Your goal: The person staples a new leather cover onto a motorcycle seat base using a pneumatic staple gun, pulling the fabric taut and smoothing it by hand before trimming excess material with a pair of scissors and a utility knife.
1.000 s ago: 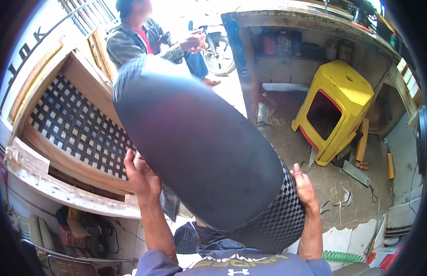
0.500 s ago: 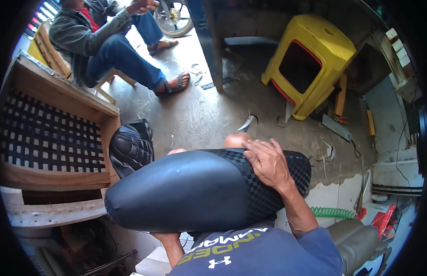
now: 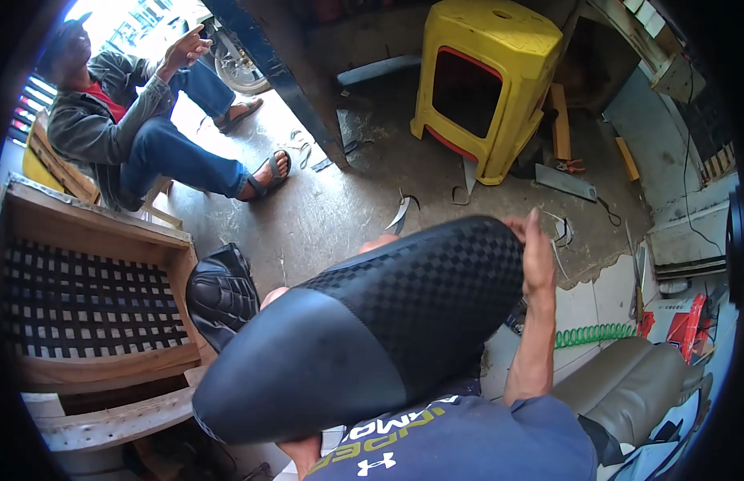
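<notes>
A long motorcycle seat (image 3: 308, 365) lies tilted across my lap, its right end raised. One end is smooth black; the other has a black checkered cover. My right hand (image 3: 534, 248) is at the raised right end, fingers curled round its edge and thumb pointing up. Under the lower left end, my left hand (image 3: 301, 449) touches the seat from beneath; its fingers are hidden. Beyond the seat's left end lies a crumpled black padded seat cover (image 3: 221, 293).
A yellow plastic stool (image 3: 490, 88) stands ahead. On the floor lie a handsaw (image 3: 566, 183), pliers (image 3: 570, 167) and scraps. A wooden frame with woven straps (image 3: 91, 301) is at left; a seated person (image 3: 115, 120) is beyond. A green coiled hose (image 3: 594, 334) lies right.
The seat's right end has swung up and away, turning more of its checkered part into view. My right hand has moved from its top to that end. The seated person's hands are raised higher.
</notes>
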{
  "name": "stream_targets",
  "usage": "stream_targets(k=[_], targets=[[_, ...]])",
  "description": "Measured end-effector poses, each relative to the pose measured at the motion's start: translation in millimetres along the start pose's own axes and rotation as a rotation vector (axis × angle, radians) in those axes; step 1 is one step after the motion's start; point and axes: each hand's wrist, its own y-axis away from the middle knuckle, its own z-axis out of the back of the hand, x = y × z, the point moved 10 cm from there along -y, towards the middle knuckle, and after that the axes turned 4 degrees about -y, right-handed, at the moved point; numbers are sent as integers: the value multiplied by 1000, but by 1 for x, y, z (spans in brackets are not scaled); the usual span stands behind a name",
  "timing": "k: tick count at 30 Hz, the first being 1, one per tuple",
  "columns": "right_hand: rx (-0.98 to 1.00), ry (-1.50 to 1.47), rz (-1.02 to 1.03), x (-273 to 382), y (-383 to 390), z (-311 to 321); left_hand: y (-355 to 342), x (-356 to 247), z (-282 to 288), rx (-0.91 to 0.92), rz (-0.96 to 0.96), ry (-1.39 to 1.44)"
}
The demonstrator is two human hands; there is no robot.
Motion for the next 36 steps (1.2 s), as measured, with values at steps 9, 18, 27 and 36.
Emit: stream_targets(k=[9, 18, 27, 36], targets=[[192, -387, -57, 69, -38, -95, 80, -46, -83, 859, 607, -1300], [224, -397, 468, 132, 30, -107, -39, -269, -401, 931, -662, -1013], [340, -436, 538, 139, 46, -109, -7, -143, -513, 1381, -29, -809], [360, -308, 581, 137, 39, -110, 2, -140, -513, 1248, 210, -690]])
